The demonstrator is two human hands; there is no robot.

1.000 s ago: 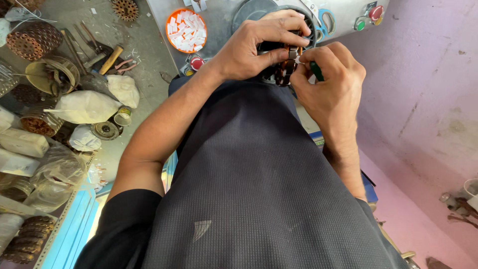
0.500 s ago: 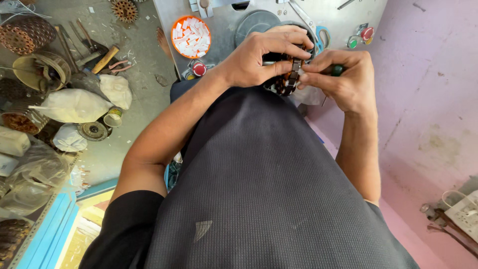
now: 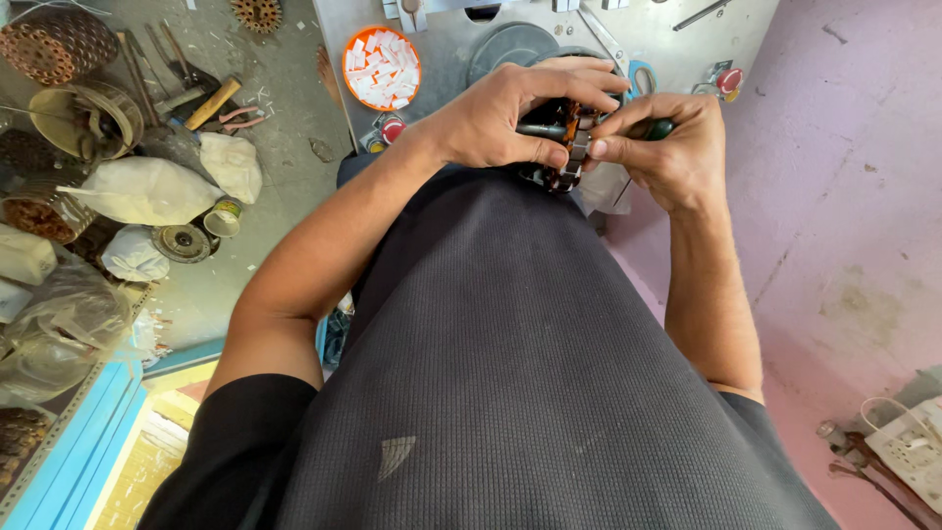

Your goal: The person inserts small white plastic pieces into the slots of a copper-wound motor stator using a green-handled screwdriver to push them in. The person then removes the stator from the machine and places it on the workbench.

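Both hands meet over a small wound motor core (image 3: 561, 147), held just above my lap and in front of the grey metal workbench (image 3: 442, 39); my left hand (image 3: 500, 118) is curled round it from the left and above, fingers wrapped over the top and thumb pressed beneath, so the grip is closed on the part; my right hand (image 3: 667, 147) is closed on a dark green tool handle (image 3: 655, 128), thumb and forefinger pinched at the core's right edge — the tip itself is hidden behind the fingers, and I cannot tell what kind of tool it is.

The relation that matters: the core lies between the two hands, touching both, with the left hand carrying it and the right coming in from the right side; the tool's handle appears to run roughly left to right, pointing in towards the core; the core's own axis I cannot read, since the fingers cover most of it; copper-coloured windings and pale segments show through the gaps.

Beyond the hands, an orange dish (image 3: 383, 67) of white slips sits on the bench, well apart; red push buttons (image 3: 728, 80) stand to the right — on the floor at left lie a hammer (image 3: 211, 103), white cloth bundles (image 3: 147, 191) and a small tin (image 3: 225, 216).
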